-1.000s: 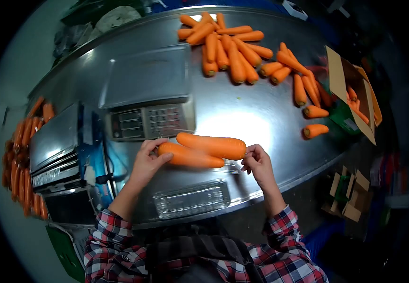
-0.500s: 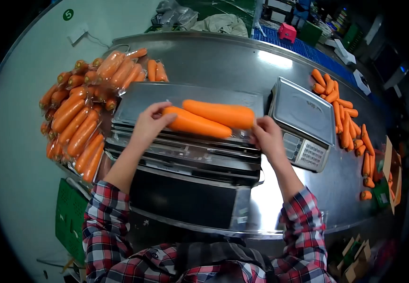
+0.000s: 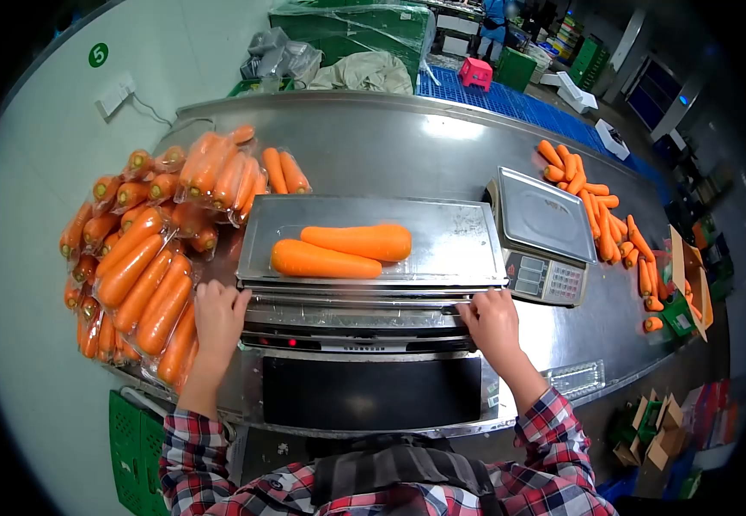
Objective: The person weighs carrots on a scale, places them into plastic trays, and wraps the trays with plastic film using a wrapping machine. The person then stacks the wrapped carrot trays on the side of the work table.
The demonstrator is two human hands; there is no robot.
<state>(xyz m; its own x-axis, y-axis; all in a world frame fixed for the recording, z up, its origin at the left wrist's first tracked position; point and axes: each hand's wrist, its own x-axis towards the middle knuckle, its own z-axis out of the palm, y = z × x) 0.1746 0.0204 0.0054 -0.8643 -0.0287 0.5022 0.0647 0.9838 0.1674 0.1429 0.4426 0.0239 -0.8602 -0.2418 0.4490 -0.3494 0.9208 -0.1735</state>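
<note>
Two large carrots [image 3: 356,245] lie side by side on the metal top of a wrapping machine [image 3: 455,215], with a clear tray edge faintly showing around them. At the machine's left front corner is my left hand [image 3: 221,320], its fingers closed in a pinch. My right hand [image 3: 491,322] pinches at the right end of the front rollers. Clear plastic film [image 3: 351,316] appears stretched across the rollers between both hands, though its edges are hard to see. A black plate [image 3: 371,394] forms the machine's front, below a small red light.
Film-wrapped carrots [image 3: 145,275] are piled on the left. A scale [image 3: 549,215] stands to the right, with loose carrots [image 3: 605,219] beyond it. A clear empty tray [image 3: 575,378] rests near the front edge. A cardboard box [image 3: 687,275] is far right; a person [image 3: 493,30] stands in the background.
Both hands have let go of the carrots, which now lie on the machine top. My hands have moved down to the front rollers, and the view has shifted.
</note>
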